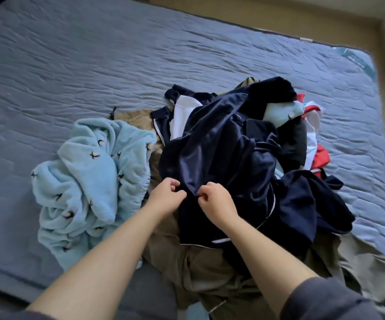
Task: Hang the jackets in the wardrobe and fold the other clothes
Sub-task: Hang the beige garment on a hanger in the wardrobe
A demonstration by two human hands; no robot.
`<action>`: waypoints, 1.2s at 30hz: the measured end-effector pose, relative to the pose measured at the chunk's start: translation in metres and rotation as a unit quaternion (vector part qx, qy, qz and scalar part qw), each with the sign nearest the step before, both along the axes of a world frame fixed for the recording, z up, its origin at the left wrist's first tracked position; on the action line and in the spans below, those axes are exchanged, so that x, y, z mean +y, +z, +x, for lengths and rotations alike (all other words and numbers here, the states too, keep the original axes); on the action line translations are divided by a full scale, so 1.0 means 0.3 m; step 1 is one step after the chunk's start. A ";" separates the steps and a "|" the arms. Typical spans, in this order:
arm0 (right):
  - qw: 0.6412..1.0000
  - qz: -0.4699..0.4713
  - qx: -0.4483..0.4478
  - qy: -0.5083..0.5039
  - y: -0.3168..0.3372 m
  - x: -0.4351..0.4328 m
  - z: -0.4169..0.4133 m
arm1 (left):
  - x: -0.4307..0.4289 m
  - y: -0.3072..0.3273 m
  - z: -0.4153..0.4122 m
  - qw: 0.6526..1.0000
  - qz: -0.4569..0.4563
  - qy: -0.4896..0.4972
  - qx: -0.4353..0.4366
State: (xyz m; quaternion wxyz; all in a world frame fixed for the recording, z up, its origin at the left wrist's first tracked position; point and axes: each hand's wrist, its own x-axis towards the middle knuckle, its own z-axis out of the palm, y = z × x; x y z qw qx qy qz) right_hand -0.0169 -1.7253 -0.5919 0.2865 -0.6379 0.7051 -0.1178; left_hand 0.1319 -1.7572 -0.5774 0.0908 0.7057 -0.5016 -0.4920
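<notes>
One wide bed (94, 65) under a blue-grey quilted cover fills most of my view. A heap of clothes (290, 192) sits toward its right edge and runs down to the near edge. Biggest in the heap is a khaki garment (210, 269), spread underneath and reaching the near edge. Just left of the heap, a light blue fleece piece (90, 181) with small dark motifs lies crumpled. On top of the khaki lies a navy satin garment (221, 158) with thin white piping. A red-and-white piece (313, 139) pokes out on the side nearest the right edge. My left grip (163, 195) and right grip (214, 199) are close together, fingers curled, each pinching a fold of the navy satin.
</notes>
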 end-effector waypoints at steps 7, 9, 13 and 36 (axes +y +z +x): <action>0.972 -0.029 -0.152 0.179 0.095 0.120 -0.057 | -0.060 0.005 -0.145 0.982 0.080 0.153 0.081; 0.977 0.012 -0.176 0.121 0.088 0.164 -0.088 | -0.047 0.011 -0.179 0.997 0.034 0.074 -0.008; 0.986 0.005 -0.151 -0.074 0.083 0.165 -0.189 | -0.023 0.040 -0.201 0.994 0.110 -0.024 -0.007; 0.959 0.065 -0.271 0.054 0.324 -0.009 0.260 | -0.014 0.292 0.274 0.901 -0.171 0.387 0.095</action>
